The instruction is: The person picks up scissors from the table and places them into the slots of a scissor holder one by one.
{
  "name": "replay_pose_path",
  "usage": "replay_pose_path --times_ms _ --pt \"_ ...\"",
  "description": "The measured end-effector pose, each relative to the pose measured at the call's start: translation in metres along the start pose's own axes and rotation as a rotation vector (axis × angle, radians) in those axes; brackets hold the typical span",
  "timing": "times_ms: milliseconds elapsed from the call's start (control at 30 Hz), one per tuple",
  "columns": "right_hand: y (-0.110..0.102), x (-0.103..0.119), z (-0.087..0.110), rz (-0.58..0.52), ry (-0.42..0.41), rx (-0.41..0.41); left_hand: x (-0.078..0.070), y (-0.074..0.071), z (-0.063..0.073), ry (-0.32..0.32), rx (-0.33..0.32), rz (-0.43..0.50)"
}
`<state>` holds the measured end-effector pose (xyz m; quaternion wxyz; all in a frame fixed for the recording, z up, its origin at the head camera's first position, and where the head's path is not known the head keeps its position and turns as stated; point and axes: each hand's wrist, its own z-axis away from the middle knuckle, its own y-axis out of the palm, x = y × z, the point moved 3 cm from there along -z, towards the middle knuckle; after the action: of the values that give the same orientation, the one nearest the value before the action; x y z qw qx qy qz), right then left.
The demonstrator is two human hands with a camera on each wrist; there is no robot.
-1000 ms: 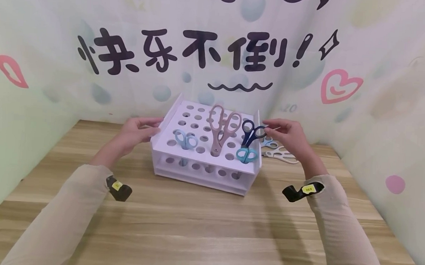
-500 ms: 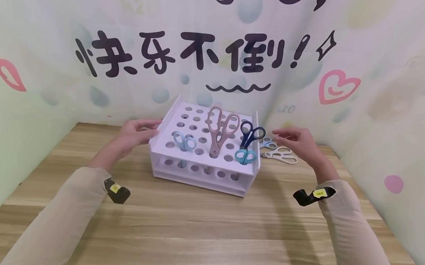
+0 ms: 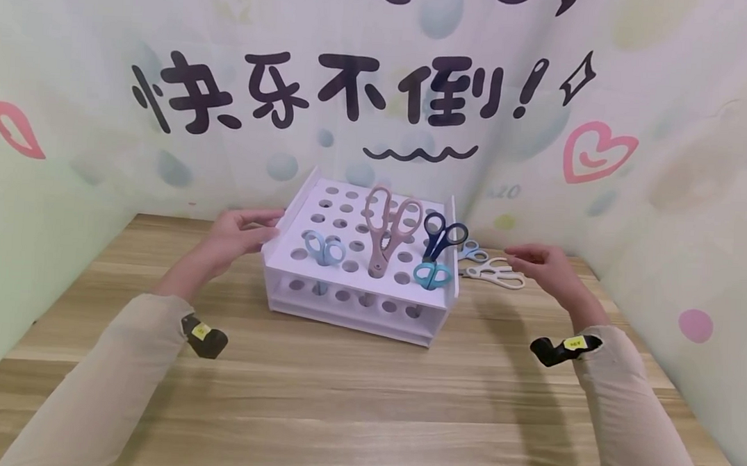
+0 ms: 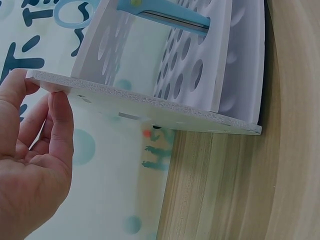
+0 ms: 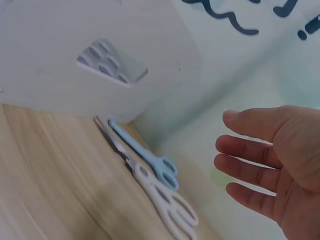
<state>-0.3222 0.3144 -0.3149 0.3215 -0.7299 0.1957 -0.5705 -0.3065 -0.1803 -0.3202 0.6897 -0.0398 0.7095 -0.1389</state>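
My left hand (image 3: pixel 232 244) holds the upper edge of the left side panel of a white perforated rack (image 3: pixel 270 294); in the left wrist view the thumb lies at the panel's edge and the fingertips meet its outer face. Upright in the rack's holes stand light blue scissors (image 3: pixel 324 249), large mauve scissors (image 3: pixel 379 250), navy scissors (image 3: pixel 436 239) and teal scissors (image 3: pixel 432 274). Right of the rack, my right hand (image 3: pixel 550 272) hovers with relaxed fingers and nothing in them. Closest to it are white scissors (image 5: pixel 165 200) and light blue scissors (image 5: pixel 160 165) lying on the table.
The wood-grain table (image 3: pixel 353 406) spreads in front of the rack. A printed cloth backdrop (image 3: pixel 357 24) rises right behind the rack, and side walls bound the table left and right. A dark wrist camera (image 3: pixel 205 337) is strapped to each sleeve.
My right hand has left the rack's right side and moved rightward, past the scissors lying on the table. My left hand and the rack stay put.
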Motion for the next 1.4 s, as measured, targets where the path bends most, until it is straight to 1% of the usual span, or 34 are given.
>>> replay_pose_path --times_ms 133,333,500,767,933,1033,1233,1400 --pt "-0.001 -0.017 0.002 0.009 0.039 -0.027 0.001 -0.001 -0.001 0.007 -0.005 -0.005" --pt "0.0 -0.039 0.005 -0.005 0.109 -0.022 0.001 -0.001 0.0 -0.003 0.0 -0.021" --pt "0.001 -0.05 0.005 -0.012 0.159 -0.022 0.0 -0.001 0.0 -0.015 -0.005 -0.04" --pt "0.007 -0.065 0.004 0.015 0.232 -0.004 0.0 -0.001 -0.001 -0.013 -0.008 -0.045" --pt "0.01 -0.078 0.005 -0.049 0.284 -0.013 -0.001 -0.001 -0.002 -0.014 -0.023 -0.062" --pt "0.01 -0.088 0.004 -0.063 0.31 -0.017 0.0 -0.001 -0.003 -0.01 -0.024 -0.063" --pt "0.015 -0.109 0.0 0.019 0.35 0.052 0.003 0.001 -0.002 -0.014 -0.01 -0.052" --pt "0.02 -0.115 -0.008 0.07 0.366 0.044 0.001 -0.002 -0.002 -0.004 -0.009 -0.047"
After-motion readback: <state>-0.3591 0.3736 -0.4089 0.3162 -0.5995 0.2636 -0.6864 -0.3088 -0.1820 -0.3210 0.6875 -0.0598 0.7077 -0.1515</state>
